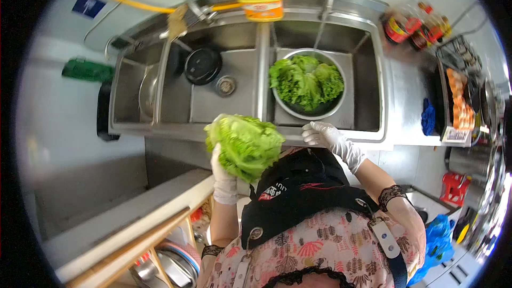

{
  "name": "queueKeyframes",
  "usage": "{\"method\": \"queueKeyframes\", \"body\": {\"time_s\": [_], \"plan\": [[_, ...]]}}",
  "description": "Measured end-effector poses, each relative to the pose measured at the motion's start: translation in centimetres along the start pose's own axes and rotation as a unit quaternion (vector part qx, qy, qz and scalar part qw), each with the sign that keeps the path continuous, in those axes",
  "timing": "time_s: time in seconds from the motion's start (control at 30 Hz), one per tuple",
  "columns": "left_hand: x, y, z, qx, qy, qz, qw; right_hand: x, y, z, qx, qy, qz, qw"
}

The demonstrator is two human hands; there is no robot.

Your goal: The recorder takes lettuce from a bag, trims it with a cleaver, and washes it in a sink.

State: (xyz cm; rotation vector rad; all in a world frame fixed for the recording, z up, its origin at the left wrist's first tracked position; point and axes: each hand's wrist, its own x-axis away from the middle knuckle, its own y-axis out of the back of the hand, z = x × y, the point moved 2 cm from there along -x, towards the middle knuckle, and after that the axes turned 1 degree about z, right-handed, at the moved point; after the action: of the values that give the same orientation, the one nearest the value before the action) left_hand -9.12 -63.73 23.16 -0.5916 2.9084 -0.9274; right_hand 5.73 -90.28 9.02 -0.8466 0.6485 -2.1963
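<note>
My left hand point(222, 176), in a white glove, holds a large head of green leaf lettuce point(245, 144) in front of the sink's near edge, left of my black apron. My right hand point(329, 138), also gloved, hovers by the near rim of the right basin with nothing in it, its fingers slightly bent and pointing left. Beyond it, a round metal bowl point(340, 102) stands in the right basin, heaped with lettuce leaves point(308, 82). Water between the leaves and the bowl cannot be made out.
The middle basin point(224, 108) holds a round black object point(203, 66) beside a drain strainer point(226, 86). A yellow pump jug point(264, 2) stands behind the divider, near the faucet point(328, 2). Bottles point(400, 28), a blue cloth-like item point(428, 117) and a tray of eggs point(460, 100) are at right.
</note>
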Motion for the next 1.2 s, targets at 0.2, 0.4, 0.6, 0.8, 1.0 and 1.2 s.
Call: {"method": "queueKeyframes", "body": {"time_s": [0.2,0.4,0.6,0.8,1.0,1.2], "plan": [[-13.7,-10.6,9.0,-0.079,0.23,0.04,0.969,2.3,7.0,2.9,-0.064,0.054,-0.14,0.987],[-27.0,-10.9,18.5,-0.34,0.147,0.137,0.919,3.2,13.6,3.4,-0.116,0.059,-0.221,0.967],[-31.3,-7.7,19.0,-0.45,0.0,-0.018,0.893,1.9,15.3,4.3,-0.141,0.055,-0.247,0.957],[-34.0,-10.4,19.3,-0.348,0.199,-0.007,0.916,-3.1,13.8,8.1,-0.112,0.064,-0.247,0.961],[-40.2,-15.5,22.9,-0.128,0.339,0.002,0.932,-8.0,7.2,11.6,-0.101,0.152,-0.179,0.967],[-44.5,-17.5,27.8,0.025,0.467,0.054,0.882,-8.5,4.8,10.0,-0.047,0.137,-0.231,0.962]]}}
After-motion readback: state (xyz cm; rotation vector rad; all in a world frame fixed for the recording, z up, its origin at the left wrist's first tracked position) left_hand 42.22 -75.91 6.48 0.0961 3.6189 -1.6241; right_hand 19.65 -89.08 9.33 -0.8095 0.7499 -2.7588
